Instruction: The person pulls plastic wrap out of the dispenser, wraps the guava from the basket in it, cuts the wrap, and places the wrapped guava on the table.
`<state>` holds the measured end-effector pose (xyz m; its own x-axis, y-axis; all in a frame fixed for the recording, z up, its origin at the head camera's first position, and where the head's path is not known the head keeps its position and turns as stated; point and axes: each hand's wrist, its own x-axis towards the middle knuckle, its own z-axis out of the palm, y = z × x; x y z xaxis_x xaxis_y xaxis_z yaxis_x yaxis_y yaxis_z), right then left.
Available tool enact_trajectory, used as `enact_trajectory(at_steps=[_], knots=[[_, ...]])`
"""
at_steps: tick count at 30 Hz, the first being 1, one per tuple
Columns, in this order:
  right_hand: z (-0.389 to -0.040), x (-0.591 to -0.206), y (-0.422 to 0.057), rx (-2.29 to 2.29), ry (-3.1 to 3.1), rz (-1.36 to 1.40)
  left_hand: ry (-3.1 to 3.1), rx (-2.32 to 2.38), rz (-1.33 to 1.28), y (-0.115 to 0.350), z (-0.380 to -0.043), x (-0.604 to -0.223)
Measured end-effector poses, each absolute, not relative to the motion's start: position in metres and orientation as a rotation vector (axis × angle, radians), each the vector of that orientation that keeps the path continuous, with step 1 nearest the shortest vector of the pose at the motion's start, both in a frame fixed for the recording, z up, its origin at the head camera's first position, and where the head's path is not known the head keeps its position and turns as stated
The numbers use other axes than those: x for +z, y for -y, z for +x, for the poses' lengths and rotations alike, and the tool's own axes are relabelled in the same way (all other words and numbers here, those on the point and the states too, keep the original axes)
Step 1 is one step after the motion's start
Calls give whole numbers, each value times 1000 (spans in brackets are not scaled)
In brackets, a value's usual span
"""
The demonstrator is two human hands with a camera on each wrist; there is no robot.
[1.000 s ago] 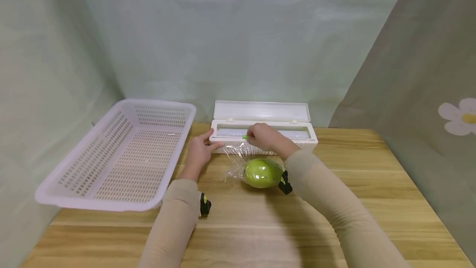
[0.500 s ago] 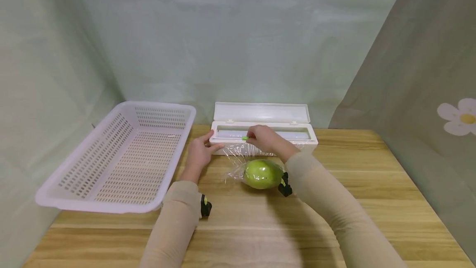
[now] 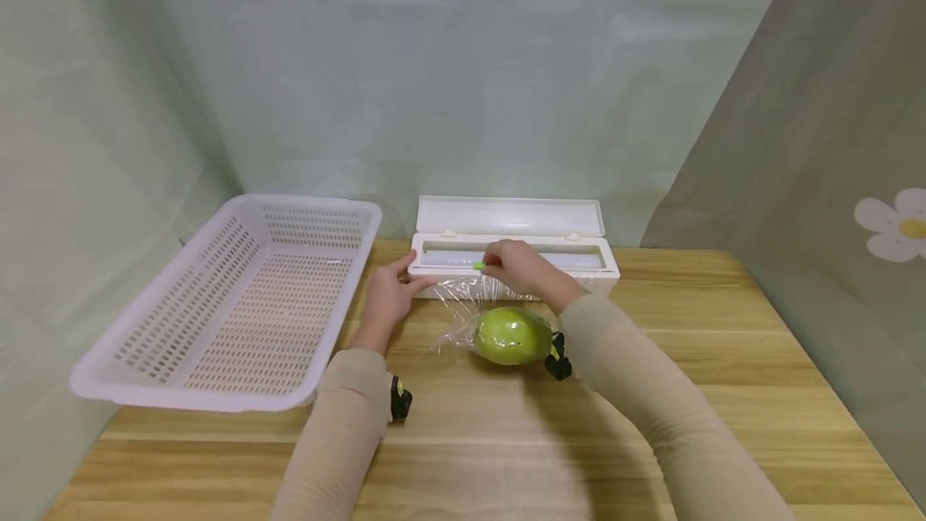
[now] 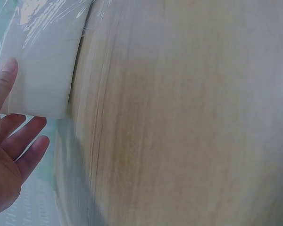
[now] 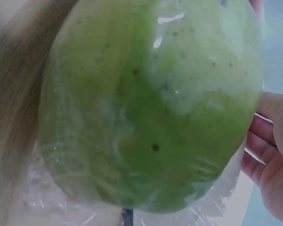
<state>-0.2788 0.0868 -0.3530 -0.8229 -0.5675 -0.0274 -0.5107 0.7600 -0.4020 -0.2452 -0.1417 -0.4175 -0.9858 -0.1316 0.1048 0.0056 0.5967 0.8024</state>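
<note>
A long white cling film dispenser [image 3: 515,272] stands at the back of the table, its lid [image 3: 510,216] raised. My left hand [image 3: 387,296] holds its left end, thumb on the front face and fingers around the end, as the left wrist view shows. At the dispenser's front edge my right hand [image 3: 515,265] pinches the small green slide cutter [image 3: 478,266]. Clear film [image 3: 463,296] runs down from that edge to a green, speckled, mango-like fruit [image 3: 510,336] wrapped in it. In the right wrist view, the fruit partly hides the right hand's fingers.
On the left of the wooden table [image 3: 463,473] stands a large white slotted plastic basket [image 3: 336,320]. Pale fabric walls [image 3: 463,87] rise behind and on both sides. The fruit lies under the right wrist, next to the black wrist camera [image 3: 558,357].
</note>
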Motion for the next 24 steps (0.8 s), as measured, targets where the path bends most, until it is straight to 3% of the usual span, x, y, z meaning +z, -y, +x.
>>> enact_trajectory(at_steps=[24], knots=[[-281,-356,-90,-581,-2802,-830,2632,-1336,57,143,-245,-416]])
